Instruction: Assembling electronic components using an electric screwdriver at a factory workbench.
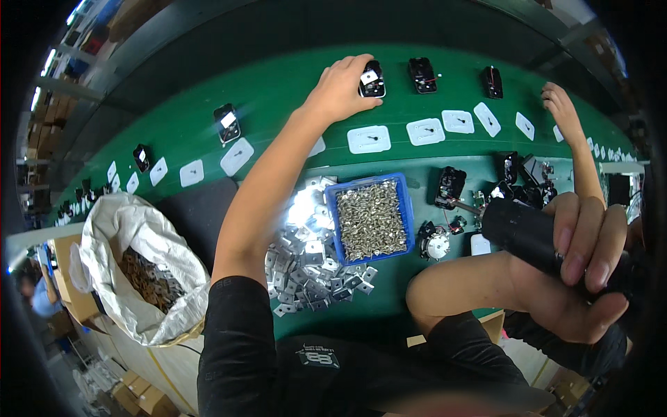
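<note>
The black case [376, 86] looks like hard plastic with a bit of shine. The black tool [517, 229] is dull and mostly smooth. The bin [410, 233] is blue plastic, and it looks smooth. The small metal bits [372, 219] inside it are shiny and make a bumpy heap. The loose metal plates [313, 281] are flat, smooth and silvery, and some gleam brightly. The flat white covers [357, 143] look like smooth plastic. The green belt [278, 82] is smooth and not very shiny. The sack [104, 236] looks like crinkly white plastic cloth. The black shirt [240, 333] is soft, dull cloth. The brown box [73, 288] is plain, dull cardboard.
</note>
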Tool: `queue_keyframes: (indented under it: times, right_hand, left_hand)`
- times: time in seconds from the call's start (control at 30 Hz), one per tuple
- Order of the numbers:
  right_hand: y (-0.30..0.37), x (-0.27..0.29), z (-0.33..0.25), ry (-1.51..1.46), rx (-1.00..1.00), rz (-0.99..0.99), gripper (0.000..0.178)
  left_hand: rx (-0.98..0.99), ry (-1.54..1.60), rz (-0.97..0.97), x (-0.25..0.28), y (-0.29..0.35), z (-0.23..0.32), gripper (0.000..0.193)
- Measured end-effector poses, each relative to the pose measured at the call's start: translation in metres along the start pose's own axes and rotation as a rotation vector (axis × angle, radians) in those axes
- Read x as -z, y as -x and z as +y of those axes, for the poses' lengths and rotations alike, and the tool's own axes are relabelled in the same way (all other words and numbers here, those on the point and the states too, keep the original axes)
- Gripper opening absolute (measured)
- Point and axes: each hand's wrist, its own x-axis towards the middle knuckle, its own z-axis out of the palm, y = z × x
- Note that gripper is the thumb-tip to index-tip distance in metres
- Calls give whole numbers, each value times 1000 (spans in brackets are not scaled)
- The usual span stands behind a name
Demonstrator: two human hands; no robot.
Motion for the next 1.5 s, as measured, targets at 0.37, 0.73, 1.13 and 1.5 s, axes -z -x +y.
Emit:
queue_keyframes:
  times: [0.37, 0.73, 1.13, 1.5]
  right_hand:
    - [6, -35, 21, -71, -17, -7, 36]
    - [24, -67, 38, -109, 38, -118, 40]
    - [17, -60, 37, -75, 0, -173, 34]
    - [17, -56, 36, -94, -57, -200, 32]
  left_hand:
    - [-147, 294, 337, 95, 146, 79, 83]
    - [-335, 536, 349, 92, 166, 90, 87]
    - [-326, 398, 344, 98, 169, 89, 91]
    - [-327, 401, 337, 98, 170, 89, 90]
